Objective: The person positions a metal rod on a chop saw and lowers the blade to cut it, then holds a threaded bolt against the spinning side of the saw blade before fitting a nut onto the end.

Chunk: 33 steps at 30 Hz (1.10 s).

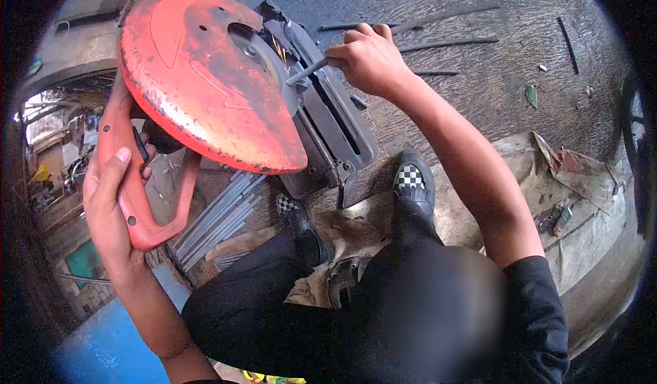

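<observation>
My left hand point(113, 192) is wrapped round the red handle point(126, 151) of a chop saw, the thumb lying near its black trigger. The saw's scuffed red blade guard point(212, 90) fills the upper left, with sparks showing beside it. In my right hand point(366, 56) is a grey metal rod point(311, 71), gripped with the fingers closed. The rod's far end reaches the edge of the guard, above the saw's dark base point(335, 121). Where the blade meets the rod is hidden by the guard.
Several cut rods point(226, 213) lie in a bundle under the saw handle. More dark rods point(448, 42) rest on the rough floor beyond my right hand. A dirty cloth sheet point(582, 179) spreads at the right, and a blue surface point(130, 322) stands at lower left.
</observation>
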Tool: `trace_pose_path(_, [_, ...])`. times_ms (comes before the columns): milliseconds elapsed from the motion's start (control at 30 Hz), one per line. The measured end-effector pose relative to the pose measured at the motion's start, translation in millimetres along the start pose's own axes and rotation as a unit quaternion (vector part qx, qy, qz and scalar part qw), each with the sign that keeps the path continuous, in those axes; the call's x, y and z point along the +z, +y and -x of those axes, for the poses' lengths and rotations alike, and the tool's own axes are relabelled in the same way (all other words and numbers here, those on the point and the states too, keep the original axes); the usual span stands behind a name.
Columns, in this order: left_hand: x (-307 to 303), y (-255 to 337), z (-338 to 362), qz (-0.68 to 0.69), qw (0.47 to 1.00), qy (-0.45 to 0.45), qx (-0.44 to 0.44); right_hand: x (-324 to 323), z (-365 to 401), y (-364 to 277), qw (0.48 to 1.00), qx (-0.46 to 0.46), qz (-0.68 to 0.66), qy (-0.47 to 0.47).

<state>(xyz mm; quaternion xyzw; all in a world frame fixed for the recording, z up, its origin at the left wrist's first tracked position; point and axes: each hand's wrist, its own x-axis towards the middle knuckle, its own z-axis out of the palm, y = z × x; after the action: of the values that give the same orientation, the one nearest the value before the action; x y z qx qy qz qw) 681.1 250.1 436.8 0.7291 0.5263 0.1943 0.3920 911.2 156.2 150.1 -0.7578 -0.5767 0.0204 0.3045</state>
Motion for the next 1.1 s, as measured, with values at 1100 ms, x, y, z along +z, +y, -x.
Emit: trace_pose_path(1100, [-2, -14, -4, 0.095, 0.99, -0.034, 0.102, -135, 85, -84, 0.879, 0.191, -0.436, -0.025])
